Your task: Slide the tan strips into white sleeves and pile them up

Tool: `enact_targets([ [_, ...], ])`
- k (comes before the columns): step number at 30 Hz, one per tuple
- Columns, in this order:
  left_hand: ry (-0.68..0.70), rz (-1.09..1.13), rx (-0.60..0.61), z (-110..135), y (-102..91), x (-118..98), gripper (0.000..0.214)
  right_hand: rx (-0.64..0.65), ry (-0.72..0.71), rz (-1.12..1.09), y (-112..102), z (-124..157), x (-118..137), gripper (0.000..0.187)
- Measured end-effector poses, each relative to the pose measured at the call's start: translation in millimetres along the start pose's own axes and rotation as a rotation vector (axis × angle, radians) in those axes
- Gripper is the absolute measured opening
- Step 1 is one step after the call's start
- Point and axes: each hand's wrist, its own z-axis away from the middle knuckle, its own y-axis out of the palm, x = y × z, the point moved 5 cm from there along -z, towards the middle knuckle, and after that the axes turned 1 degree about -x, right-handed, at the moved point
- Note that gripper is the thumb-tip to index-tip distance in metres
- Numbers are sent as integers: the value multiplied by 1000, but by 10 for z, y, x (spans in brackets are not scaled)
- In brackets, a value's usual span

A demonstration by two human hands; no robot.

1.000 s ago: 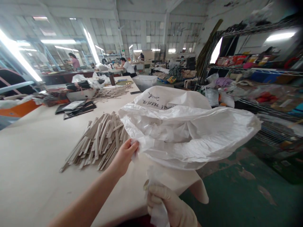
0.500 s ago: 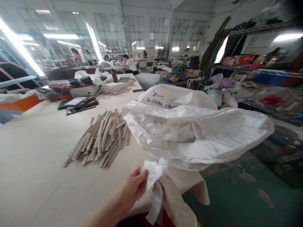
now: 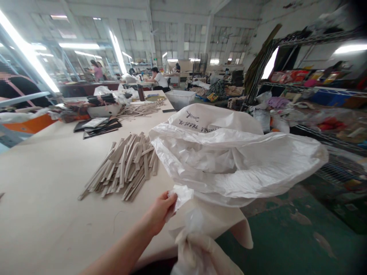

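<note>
While, in head view, the bare left hand [image 3: 159, 213] keeps a narrow grip on a crumpled translucent white plastic piece [image 3: 183, 195] just by the near rim of a big white sack [image 3: 258, 185], the cream-gloved right hand [image 3: 205, 248] curls around thin clear plastic sheeting [image 3: 195, 220] lower down. Flat beige strips [image 3: 126, 168] lie piled on the pale cream surface [image 3: 43, 183], left of the sack.

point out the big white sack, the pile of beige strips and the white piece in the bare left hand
white sack [image 3: 249, 187], head view, on its near crumpled rim
pile of beige strips [image 3: 126, 166], head view, on its middle
white piece [image 3: 184, 194], head view, on its exposed crumpled part
</note>
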Motion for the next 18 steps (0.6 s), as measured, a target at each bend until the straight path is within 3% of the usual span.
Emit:
enact_targets([
  [2,13,-25,-25,7,-48,-27,26,16,-40,-171,-74,-59,68,17],
  [5,59,-54,-48,64,-83,-131,27,-52,-113,-317,-246,-164,147,29],
  [7,118,-102,-39,118,-54,-197,26,-119,-124,-312,-328,-204,144,33],
  [12,244,-270,9,258,135,-196,16,-157,-119,-276,-348,-280,111,10],
  [15,252,-335,-2,304,199,-151,10,-158,-176,-303,-363,-355,166,13],
  [18,319,-330,-65,319,195,-152,8,-270,-253,-320,-395,-379,216,14],
])
